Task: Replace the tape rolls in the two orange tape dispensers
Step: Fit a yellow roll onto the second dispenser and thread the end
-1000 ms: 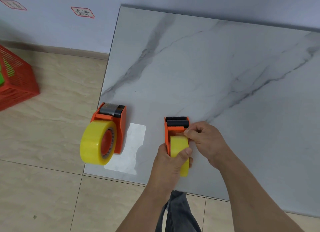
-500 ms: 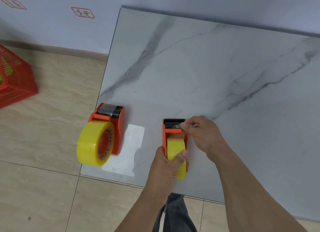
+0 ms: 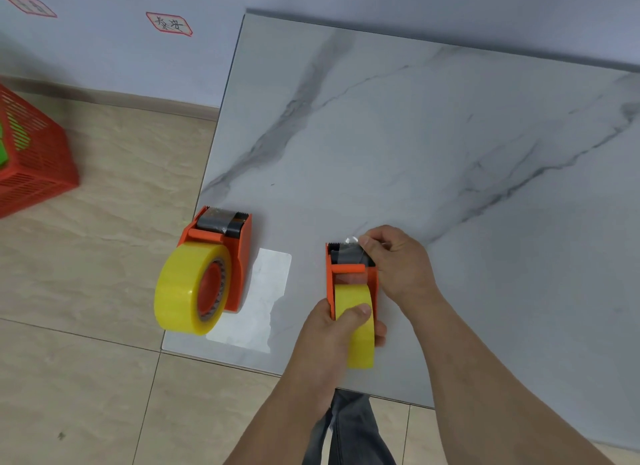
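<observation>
Two orange tape dispensers rest on a grey marble table. The left dispenser lies near the table's left edge with a yellow tape roll on its hub. My left hand grips the right dispenser and its yellow tape roll, thumb on the roll. My right hand pinches the clear tape end at the dispenser's black toothed front, drawn over the roller.
A white sheet lies on the table between the dispensers. A red plastic basket stands on the tiled floor at far left. Two red-edged labels are stuck on the wall behind. My trouser leg shows under the near table edge.
My right hand has drawn the tape end forward from the orange bar to the toothed front of the right dispenser. The left hand keeps its grip. The left dispenser has not moved.
</observation>
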